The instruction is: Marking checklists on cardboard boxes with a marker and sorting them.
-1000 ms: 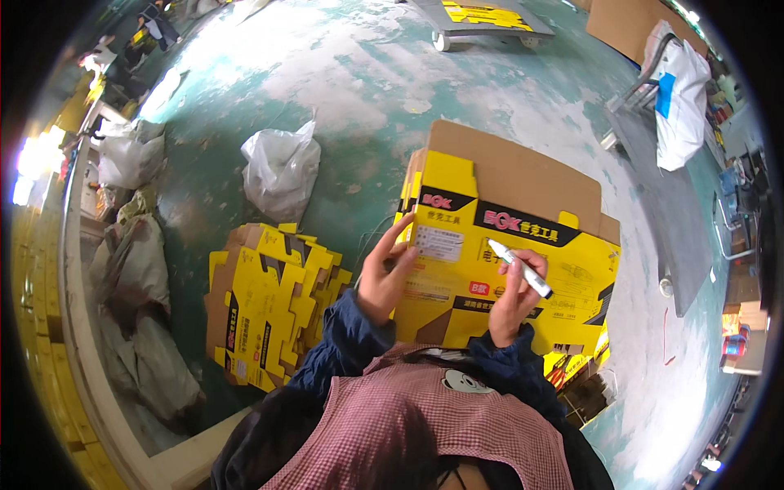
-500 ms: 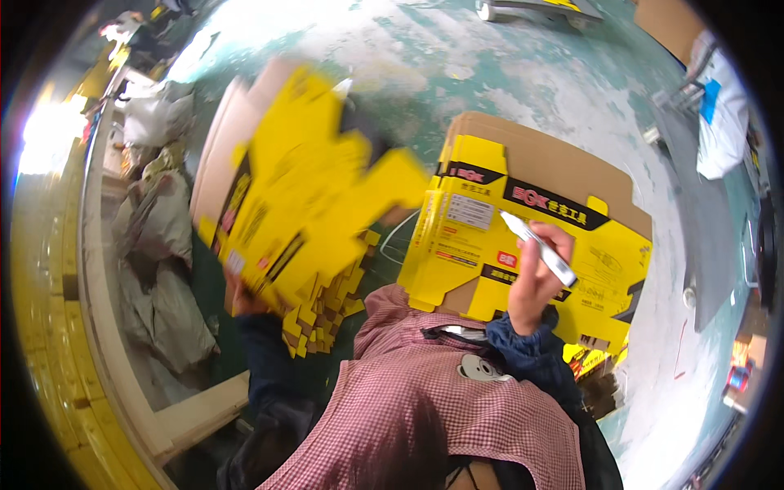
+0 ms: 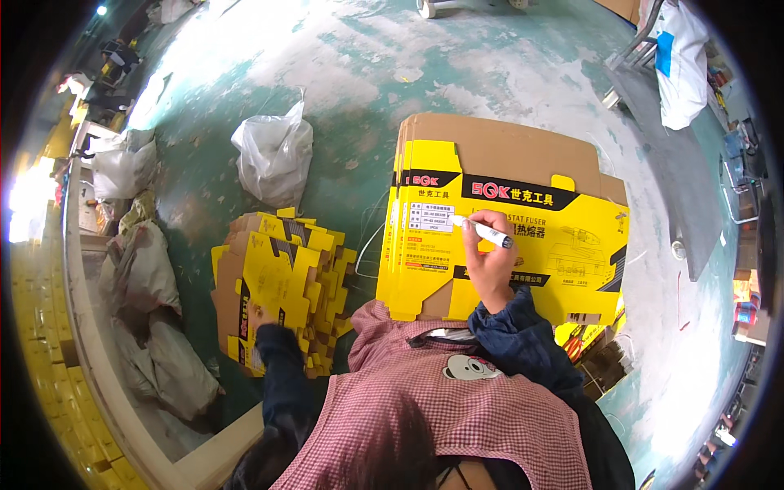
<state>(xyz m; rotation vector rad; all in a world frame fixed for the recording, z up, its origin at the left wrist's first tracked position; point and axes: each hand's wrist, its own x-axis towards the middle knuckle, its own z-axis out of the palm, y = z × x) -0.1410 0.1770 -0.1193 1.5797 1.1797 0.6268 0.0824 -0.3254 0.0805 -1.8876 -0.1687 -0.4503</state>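
Smudging of the white label on the yellow carton, propped just beyond the checked apron, could be caused by a slip of the marker, which is pinched in the curled right hand. Left of the apron, the pile of flat boxes is overlapped by the left hand, whose grip cannot be told; boxes could be slid askew by a one-sided pull.

Pink-and-white lettering blazing along upper edge of yellow carton front; white label, printed rows, toward left edge!
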